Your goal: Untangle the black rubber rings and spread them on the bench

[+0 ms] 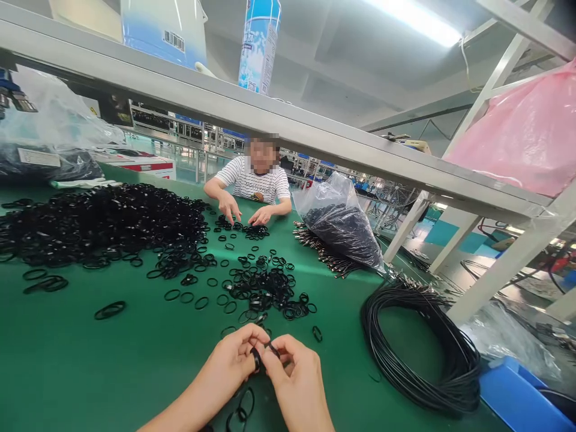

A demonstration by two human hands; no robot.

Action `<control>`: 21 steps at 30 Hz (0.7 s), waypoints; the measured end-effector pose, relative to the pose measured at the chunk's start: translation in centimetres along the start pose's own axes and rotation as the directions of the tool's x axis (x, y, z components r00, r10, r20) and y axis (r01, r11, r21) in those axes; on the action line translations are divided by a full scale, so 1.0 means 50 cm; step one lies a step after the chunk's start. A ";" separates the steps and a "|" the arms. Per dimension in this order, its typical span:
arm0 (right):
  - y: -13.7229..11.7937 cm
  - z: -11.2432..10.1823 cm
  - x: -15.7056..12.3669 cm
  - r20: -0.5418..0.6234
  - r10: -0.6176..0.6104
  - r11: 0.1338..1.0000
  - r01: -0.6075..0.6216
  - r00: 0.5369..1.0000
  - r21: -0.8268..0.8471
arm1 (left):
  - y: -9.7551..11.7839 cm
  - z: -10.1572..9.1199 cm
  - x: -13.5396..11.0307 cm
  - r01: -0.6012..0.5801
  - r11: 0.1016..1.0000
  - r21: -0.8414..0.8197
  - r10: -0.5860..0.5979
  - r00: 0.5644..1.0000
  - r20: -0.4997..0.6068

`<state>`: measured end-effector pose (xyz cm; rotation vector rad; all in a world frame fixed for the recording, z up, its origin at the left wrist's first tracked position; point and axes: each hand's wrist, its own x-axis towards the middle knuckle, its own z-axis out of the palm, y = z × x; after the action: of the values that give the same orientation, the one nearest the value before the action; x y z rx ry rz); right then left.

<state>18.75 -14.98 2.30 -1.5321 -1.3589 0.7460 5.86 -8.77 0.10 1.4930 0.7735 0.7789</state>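
My left hand (pixel 236 357) and my right hand (pixel 297 366) meet near the front of the green table, fingers closed. A black ring (pixel 272 349) is pinched between the fingertips of both. Another black band (pixel 255 360) sits around my left thumb. Just beyond my fingers lies a loose cluster of black rings (pixel 265 288), some of them overlapping. Several more rings (pixel 243 408) rest on the table below my wrists, partly hidden by my left arm. A single ring (pixel 317 333) lies to the right of my right hand.
A large heap of black rings (pixel 103 222) covers the back left. Across the table, a person (pixel 261 183) handles rings. To the right are a filled plastic bag (pixel 342 225), a coil of black cable (pixel 373 336) and a blue bin (pixel 517 396). A metal shelf (pixel 315 141) crosses overhead.
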 end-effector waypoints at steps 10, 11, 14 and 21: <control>0.043 0.010 0.011 0.052 -0.018 0.998 0.021 0.999 -0.057 | -0.010 0.003 0.001 -0.017 0.994 0.110 0.025 0.997 -0.071; 0.054 0.007 0.016 0.070 0.003 1.000 -0.002 0.998 -0.019 | -0.010 0.003 0.002 0.005 0.995 0.097 0.002 0.997 -0.071; 0.088 0.004 0.033 0.077 0.044 0.996 -0.050 0.996 0.070 | -0.011 -0.001 0.004 0.078 0.994 0.074 -0.075 0.996 -0.045; 0.108 0.021 0.048 0.099 0.090 0.976 -0.108 0.991 0.190 | -0.004 -0.013 0.009 0.089 0.992 0.085 -0.087 0.996 -0.025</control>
<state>20.50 -12.20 -2.74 -1.4320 -1.2414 0.9919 5.56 -8.01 -0.05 1.5191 0.8929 0.7041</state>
